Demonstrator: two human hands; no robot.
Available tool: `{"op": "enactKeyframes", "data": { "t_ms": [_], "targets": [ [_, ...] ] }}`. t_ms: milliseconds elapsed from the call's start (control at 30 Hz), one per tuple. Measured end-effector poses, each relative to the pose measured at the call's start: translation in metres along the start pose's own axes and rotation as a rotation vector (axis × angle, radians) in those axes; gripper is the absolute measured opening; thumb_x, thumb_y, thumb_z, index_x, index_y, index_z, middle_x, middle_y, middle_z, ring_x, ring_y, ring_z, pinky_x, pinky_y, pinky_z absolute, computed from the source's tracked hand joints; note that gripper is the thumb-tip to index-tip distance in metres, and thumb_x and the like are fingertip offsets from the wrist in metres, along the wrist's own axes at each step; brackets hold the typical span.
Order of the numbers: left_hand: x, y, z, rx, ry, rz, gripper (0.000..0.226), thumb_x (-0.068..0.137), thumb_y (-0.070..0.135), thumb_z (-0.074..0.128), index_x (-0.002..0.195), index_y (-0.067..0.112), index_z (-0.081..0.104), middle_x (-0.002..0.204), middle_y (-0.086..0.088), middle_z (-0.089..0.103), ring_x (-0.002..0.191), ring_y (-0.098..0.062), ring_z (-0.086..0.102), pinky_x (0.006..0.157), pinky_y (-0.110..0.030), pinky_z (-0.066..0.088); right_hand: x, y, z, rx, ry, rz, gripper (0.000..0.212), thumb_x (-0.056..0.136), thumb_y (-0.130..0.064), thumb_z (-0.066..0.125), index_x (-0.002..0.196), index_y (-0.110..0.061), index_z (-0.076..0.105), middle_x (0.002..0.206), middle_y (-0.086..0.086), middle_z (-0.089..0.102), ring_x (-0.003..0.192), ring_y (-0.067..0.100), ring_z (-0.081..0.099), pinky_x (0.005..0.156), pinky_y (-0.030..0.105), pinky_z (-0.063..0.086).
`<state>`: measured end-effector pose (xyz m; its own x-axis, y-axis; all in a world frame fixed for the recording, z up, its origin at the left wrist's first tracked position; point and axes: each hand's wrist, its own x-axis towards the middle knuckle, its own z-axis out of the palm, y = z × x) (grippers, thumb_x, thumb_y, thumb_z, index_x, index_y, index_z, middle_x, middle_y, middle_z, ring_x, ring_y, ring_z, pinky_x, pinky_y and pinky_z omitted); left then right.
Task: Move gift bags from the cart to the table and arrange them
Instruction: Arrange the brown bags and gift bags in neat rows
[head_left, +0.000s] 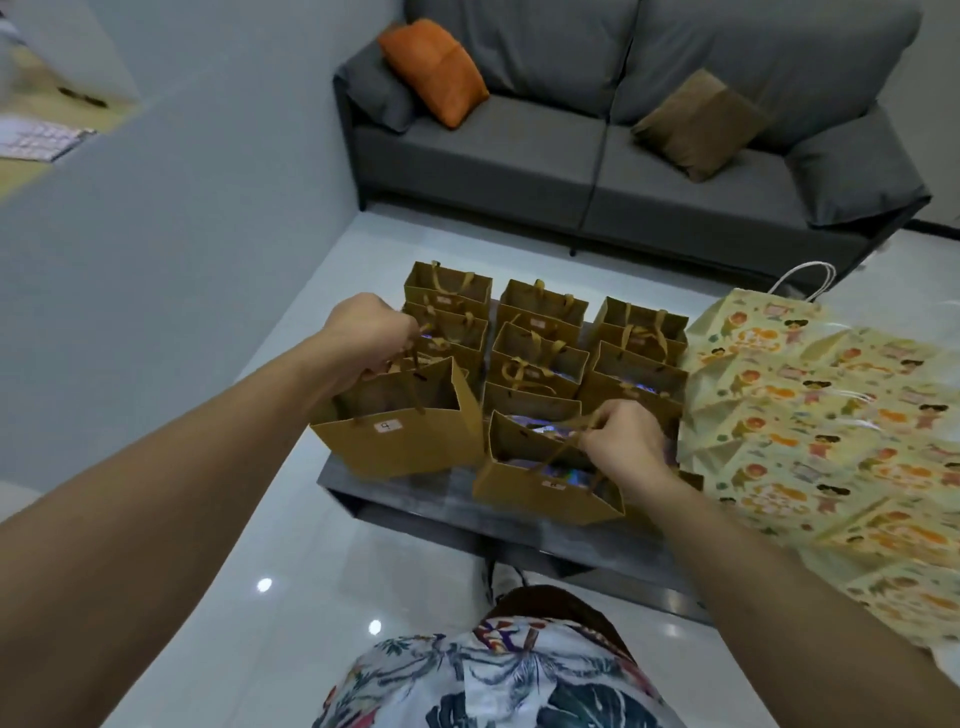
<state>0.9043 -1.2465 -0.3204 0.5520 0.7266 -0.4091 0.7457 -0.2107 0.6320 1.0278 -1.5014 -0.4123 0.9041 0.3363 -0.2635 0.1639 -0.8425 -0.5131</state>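
Grey sofa (623, 156) behind desk (415, 493): three rows of bags (540, 332) stand; left hand (371, 332) and right hand (623, 441) each grip a handle, placing likely the last two.

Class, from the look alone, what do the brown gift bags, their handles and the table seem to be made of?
Brown gift bags: matte kraft paper or card, judging by crisp folds and stiff walls.
Handles: flat woven ribbon, probably; they hang limp.
Table: dark grey, mottled, stone-look top; material uncertain.
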Motion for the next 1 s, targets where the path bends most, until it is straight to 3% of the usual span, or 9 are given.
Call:
{"op": "enactKeyframes", "data": {
  "t_ms": [167, 333, 467, 600, 800, 1000],
  "targets": [
    [0.019, -0.006, -0.01, 0.006, 0.033, -0.083, 0.026, 0.095, 0.027, 0.062, 0.09, 0.005, 0.074, 0.088, -0.012, 0.068, 0.072, -0.022, 0.061, 0.069, -0.033, 0.054, 0.029, 0.003, 0.048, -0.115, -0.184, -0.063, 0.02, 0.084, -0.008, 0.071, 0.082, -0.027, 0.063, 0.08, -0.003, 0.065, 0.077, 0.016, 0.064, 0.071, 0.042, 0.06],
    [0.035, 0.002, -0.013, 0.021, 0.051, -0.119, 0.027, 0.092, 0.026, 0.063, 0.09, 0.002, 0.075, 0.083, -0.012, 0.065, 0.068, -0.021, 0.056, 0.065, -0.034, 0.05, 0.052, 0.004, 0.08, -0.176, -0.257, -0.067, 0.016, 0.091, -0.007, 0.063, 0.085, -0.021, 0.061, 0.082, -0.001, 0.062, 0.081, 0.018, 0.059, 0.068, 0.033, 0.048],
    [0.047, 0.012, -0.007, 0.035, 0.039, -0.147, 0.028, 0.095, 0.026, 0.061, 0.09, 0.001, 0.073, 0.078, -0.01, 0.061, 0.066, -0.02, 0.055, 0.063, -0.032, 0.047, 0.066, 0.009, 0.099, -0.129, -0.31, 0.013, 0.011, 0.091, -0.013, 0.068, 0.089, -0.021, 0.062, 0.087, 0.0, 0.064, 0.088, 0.02, 0.064, 0.08, 0.039, 0.058],
    [0.061, 0.022, -0.004, 0.043, 0.038, -0.156, 0.027, 0.096, 0.025, 0.06, 0.087, 0.002, 0.072, 0.075, -0.008, 0.059, 0.061, -0.018, 0.052, 0.058, -0.029, 0.045, 0.075, 0.017, 0.108, -0.134, -0.343, 0.075, 0.006, 0.091, -0.021, 0.069, 0.093, -0.019, 0.063, 0.09, 0.003, 0.067, 0.088, 0.022, 0.065, 0.074, 0.037, 0.056],
    [0.081, 0.048, 0.007, 0.05, 0.038, -0.108, 0.027, 0.094, 0.024, 0.06, 0.086, 0.001, 0.072, 0.08, -0.011, 0.059, 0.066, -0.019, 0.052, 0.062, -0.033, 0.046, 0.092, 0.013, 0.105, -0.106, -0.384, 0.11, 0.018, 0.094, -0.033, 0.064, 0.098, -0.017, 0.07, 0.096, 0.005, 0.07, 0.095, 0.025, 0.066, 0.08, 0.037, 0.056],
    [0.101, 0.083, 0.022, 0.065, 0.037, -0.093, 0.024, 0.091, 0.024, 0.062, 0.081, 0.005, 0.072, 0.083, -0.01, 0.064, 0.073, -0.022, 0.057, 0.065, -0.034, 0.05, 0.12, 0.017, 0.096, -0.06, -0.47, 0.132, 0.027, 0.097, -0.039, 0.062, 0.084, -0.016, 0.069, 0.078, 0.003, 0.067, 0.076, 0.018, 0.063, 0.062, 0.03, 0.046]
  ]
}}
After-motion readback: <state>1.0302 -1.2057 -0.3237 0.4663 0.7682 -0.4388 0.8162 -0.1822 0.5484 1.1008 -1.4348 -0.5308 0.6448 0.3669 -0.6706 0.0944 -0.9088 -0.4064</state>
